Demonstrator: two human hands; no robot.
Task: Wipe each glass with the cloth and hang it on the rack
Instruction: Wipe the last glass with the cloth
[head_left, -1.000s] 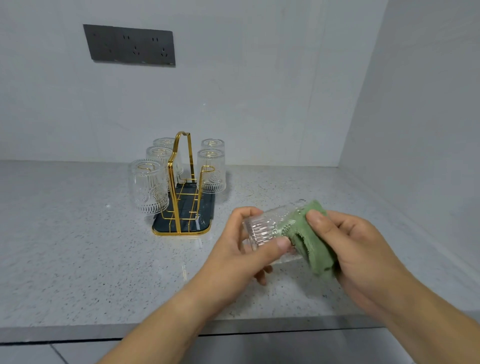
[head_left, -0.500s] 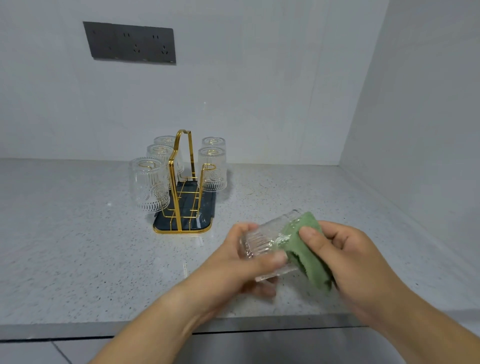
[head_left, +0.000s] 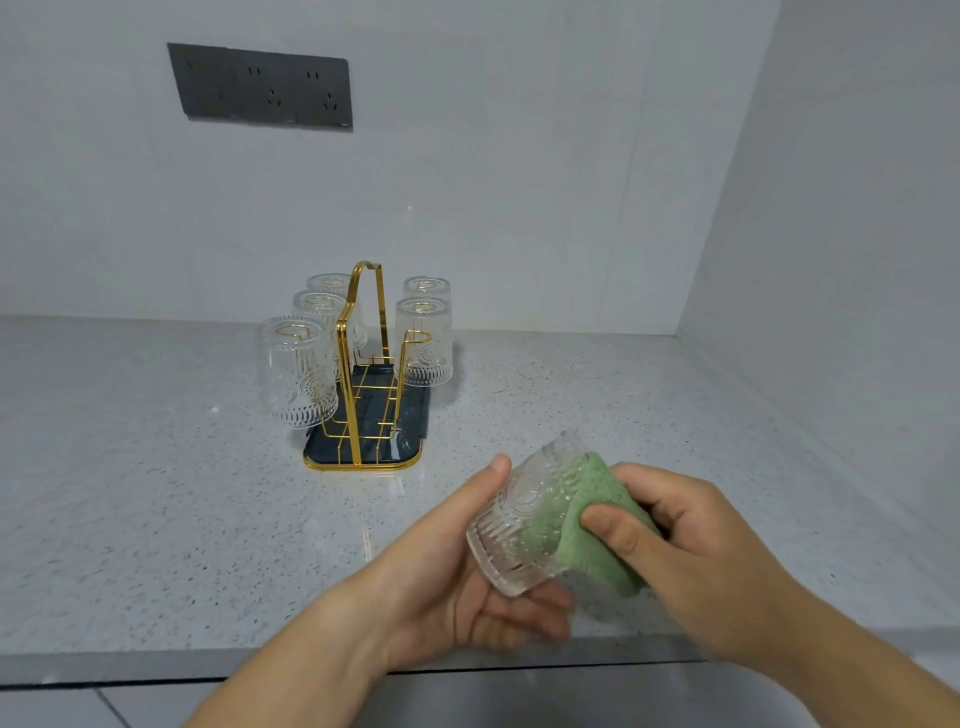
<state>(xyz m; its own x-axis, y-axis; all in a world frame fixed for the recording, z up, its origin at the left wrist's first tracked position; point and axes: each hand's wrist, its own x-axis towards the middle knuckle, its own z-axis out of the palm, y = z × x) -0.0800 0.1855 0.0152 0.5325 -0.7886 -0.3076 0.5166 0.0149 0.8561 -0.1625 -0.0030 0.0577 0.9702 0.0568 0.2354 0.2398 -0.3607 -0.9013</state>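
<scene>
Last glass gets its wipe, lower right of frame

The left hand (head_left: 457, 587) cradles the glass (head_left: 524, 525); the right hand (head_left: 691, 561) pinches the cloth (head_left: 592, 530) into its mouth. Turning the glass should reach every rib before the rack (head_left: 363, 374).

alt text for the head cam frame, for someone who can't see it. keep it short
A left hand holds a ribbed clear glass tilted on its side while the right hand pinches a green cloth over its rim. Behind them on the speckled counter, a gold wire rack carries five glasses hung upside down.
</scene>
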